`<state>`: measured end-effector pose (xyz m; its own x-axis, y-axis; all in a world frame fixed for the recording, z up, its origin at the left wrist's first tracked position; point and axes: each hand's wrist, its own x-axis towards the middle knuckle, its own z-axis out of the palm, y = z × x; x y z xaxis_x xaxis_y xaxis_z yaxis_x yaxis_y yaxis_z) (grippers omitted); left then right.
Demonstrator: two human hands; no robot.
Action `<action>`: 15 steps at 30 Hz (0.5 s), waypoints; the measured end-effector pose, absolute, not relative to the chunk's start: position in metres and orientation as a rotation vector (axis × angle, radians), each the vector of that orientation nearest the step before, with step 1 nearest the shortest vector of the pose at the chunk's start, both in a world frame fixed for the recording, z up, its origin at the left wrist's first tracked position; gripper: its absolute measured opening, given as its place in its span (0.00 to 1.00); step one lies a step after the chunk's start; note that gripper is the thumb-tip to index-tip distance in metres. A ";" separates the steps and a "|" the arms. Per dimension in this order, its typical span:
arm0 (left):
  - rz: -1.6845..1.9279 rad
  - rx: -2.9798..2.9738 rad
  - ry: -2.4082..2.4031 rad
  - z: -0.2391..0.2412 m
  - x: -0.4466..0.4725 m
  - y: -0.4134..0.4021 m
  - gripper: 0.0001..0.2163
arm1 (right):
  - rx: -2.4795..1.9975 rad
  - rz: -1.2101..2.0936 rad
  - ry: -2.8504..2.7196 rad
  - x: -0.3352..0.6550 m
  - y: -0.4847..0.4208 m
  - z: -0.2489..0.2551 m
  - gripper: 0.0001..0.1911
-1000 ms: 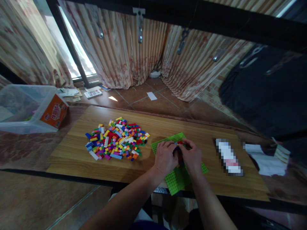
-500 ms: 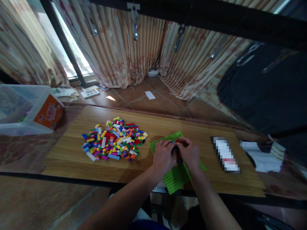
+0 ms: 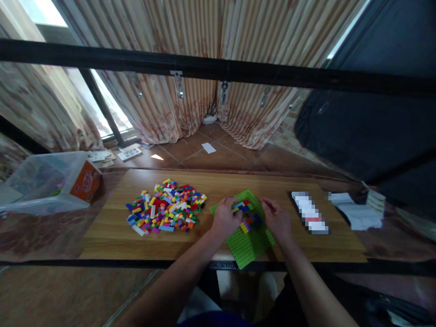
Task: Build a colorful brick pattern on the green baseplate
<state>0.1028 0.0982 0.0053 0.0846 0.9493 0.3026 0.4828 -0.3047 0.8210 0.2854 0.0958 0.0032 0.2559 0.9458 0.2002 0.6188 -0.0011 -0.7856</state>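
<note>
On a green studded baseplate [image 3: 250, 250] lies a small build of coloured toy bricks [image 3: 245, 225], with yellow, red, blue and purple pieces. The build is slightly smeared on its right side. My left hand [image 3: 225, 220] curls around the left side of the build, thumb and fingers against it. Just right of the build, over the plate's right edge, is my right hand [image 3: 277, 221]. Its fingers are drawn together, and whether a small piece is between them is hidden. A heap of loose toy bricks [image 3: 166, 209] lies left of the plate.
A wooden board [image 3: 112, 240] carries the plate, the heap and a pixelated phone-like object [image 3: 309, 213]. A clear plastic bin [image 3: 51, 206] with an orange label stands at far left. White papers [image 3: 357, 211] lie at right. A black bar [image 3: 204, 63] crosses above.
My right hand has moved right, off the build, uncovering more of it. My left hand stays at the build's left side. The head view has tilted and shifted.
</note>
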 end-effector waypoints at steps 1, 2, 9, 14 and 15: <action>1.161 1.826 1.406 0.010 0.096 0.097 0.16 | -1.719 0.495 -1.466 0.292 0.091 0.003 0.23; 1.157 1.818 1.418 0.015 0.088 0.094 0.15 | -1.728 0.490 -1.490 0.299 0.087 0.003 0.22; 0.977 1.806 1.589 0.014 0.051 0.033 0.15 | -1.734 0.482 -1.731 0.324 0.069 -0.011 0.16; 0.802 1.986 1.552 0.004 0.065 0.006 0.19 | -1.743 0.384 -1.839 0.327 0.061 -0.023 0.17; 0.784 2.013 1.559 0.002 0.068 0.007 0.21 | -1.750 0.354 -1.849 0.328 0.059 -0.024 0.17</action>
